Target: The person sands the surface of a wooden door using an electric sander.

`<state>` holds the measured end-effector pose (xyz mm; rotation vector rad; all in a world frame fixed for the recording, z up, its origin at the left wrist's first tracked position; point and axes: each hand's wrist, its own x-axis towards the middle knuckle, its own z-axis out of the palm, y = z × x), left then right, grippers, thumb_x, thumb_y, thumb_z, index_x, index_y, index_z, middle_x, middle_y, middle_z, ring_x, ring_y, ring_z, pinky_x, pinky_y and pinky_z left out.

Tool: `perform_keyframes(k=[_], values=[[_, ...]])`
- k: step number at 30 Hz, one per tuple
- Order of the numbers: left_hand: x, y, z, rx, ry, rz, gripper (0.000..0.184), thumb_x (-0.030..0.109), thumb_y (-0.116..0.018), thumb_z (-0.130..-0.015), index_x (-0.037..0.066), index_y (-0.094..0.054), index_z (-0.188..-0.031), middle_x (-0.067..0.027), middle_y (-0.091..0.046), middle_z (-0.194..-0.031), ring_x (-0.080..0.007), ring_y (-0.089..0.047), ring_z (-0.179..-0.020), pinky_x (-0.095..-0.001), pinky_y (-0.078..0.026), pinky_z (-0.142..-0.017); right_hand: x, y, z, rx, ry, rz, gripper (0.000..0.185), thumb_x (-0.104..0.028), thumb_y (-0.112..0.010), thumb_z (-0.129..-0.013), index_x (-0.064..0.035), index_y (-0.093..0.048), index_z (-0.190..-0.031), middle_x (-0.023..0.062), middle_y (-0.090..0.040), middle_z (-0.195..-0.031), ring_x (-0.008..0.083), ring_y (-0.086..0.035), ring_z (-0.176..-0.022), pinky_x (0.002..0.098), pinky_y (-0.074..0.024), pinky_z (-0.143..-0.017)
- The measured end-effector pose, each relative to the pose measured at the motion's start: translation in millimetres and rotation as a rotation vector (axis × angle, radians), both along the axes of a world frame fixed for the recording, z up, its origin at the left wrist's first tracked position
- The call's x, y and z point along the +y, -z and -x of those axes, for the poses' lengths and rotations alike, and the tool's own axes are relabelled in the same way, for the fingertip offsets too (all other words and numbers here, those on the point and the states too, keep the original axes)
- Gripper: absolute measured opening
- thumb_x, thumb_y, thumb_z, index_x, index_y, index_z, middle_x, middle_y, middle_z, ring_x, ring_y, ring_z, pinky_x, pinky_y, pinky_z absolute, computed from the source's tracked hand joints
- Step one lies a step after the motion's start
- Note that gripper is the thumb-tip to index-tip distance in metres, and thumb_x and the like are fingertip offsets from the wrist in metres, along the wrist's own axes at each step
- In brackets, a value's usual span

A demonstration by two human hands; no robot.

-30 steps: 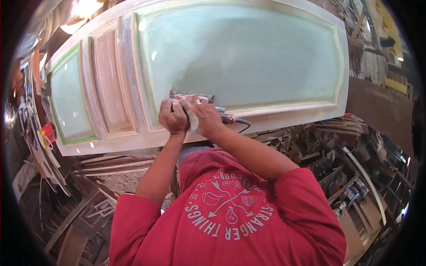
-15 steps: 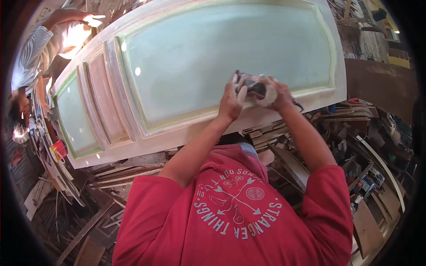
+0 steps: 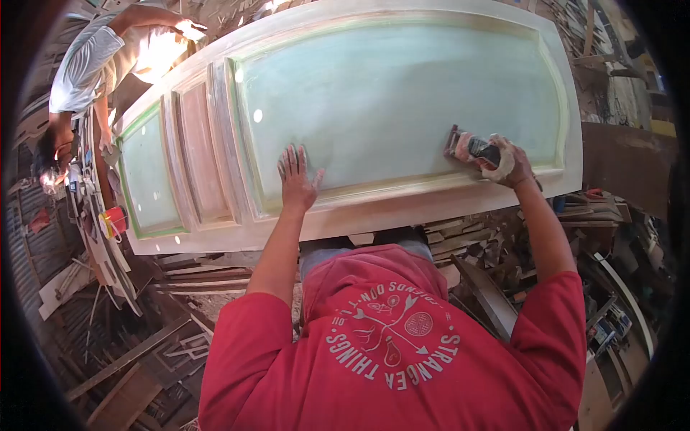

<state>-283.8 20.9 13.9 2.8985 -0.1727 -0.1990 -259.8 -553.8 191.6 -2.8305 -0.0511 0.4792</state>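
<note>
A large panelled door (image 3: 402, 93) lies before me, with pale green panels and a light wooden frame. My left hand (image 3: 298, 179) rests on the lower left of the large green panel, its fingers spread and nothing in it. Dust whitens its fingertips. Farther right, my right hand (image 3: 508, 167) is wrapped round a sander (image 3: 476, 149), whose flat pad is at its left end. The sander is over the panel's lower right part, near the moulding. My right palm is hidden.
A co-worker in a grey shirt (image 3: 90, 61) bends at the door's upper left end. A red and yellow container (image 3: 113, 222) is at the left. Wood scraps (image 3: 474, 241) lie below the door, and a brown board (image 3: 629, 165) stands at the right.
My hands were together on the sander and are now apart. My left hand has let go and lies on the panel; my right has carried the sander right. The co-worker has come into view.
</note>
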Motion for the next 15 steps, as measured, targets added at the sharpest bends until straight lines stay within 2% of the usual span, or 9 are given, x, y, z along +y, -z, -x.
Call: perform_keyframes(k=[5,9,13,15], values=[[13.0,5.0,-57.0,-0.112,-0.024,-0.042,0.1,0.064,-0.057,-0.104,0.012,-0.014,-0.178,-0.0211,-0.011,-0.183,-0.0402,-0.01,-0.169,-0.0613,-0.008,-0.136,77.8,2.4,5.6,0.074,-0.096,-0.026,0.072,-0.044,-0.087,-0.075,-0.0096,-0.065,-0.135,0.0185,-0.07,-0.126,0.0425,-0.074,-0.109,0.0517,-0.0599,-0.096],[31.0,4.4,-109.6,-0.151,-0.045,-0.01,0.096,0.066,-0.053,-0.105,0.014,-0.017,-0.177,-0.0201,-0.016,-0.183,-0.0376,-0.013,-0.169,-0.0597,-0.008,-0.136,169.4,2.8,0.8,0.062,-0.025,-0.012,0.071,-0.048,-0.083,-0.078,-0.0116,-0.064,-0.136,0.0208,-0.069,-0.128,0.044,-0.074,-0.108,0.0527,-0.0606,-0.096],[48.7,11.2,-136.7,-0.232,-0.069,0.059,0.089,0.055,-0.054,-0.109,0.005,-0.022,-0.174,-0.0235,-0.019,-0.181,-0.0401,-0.016,-0.168,-0.058,-0.011,-0.137,261.8,2.1,-11.0,0.092,0.07,-0.061,0.068,-0.047,-0.079,-0.084,-0.0118,-0.061,-0.139,0.0243,-0.069,-0.125,0.0466,-0.074,-0.108,0.0539,-0.061,-0.095],[55.5,20.5,-131.3,-0.313,-0.114,0.219,0.085,0.047,-0.057,-0.109,-0.002,-0.024,-0.171,-0.0278,-0.022,-0.179,-0.0435,-0.017,-0.167,-0.0579,-0.012,-0.136,303.5,7.0,-17.3,0.065,0.114,-0.125,0.066,-0.046,-0.077,-0.086,-0.0121,-0.06,-0.14,0.0254,-0.069,-0.125,0.0469,-0.074,-0.108,0.0541,-0.061,-0.095]])
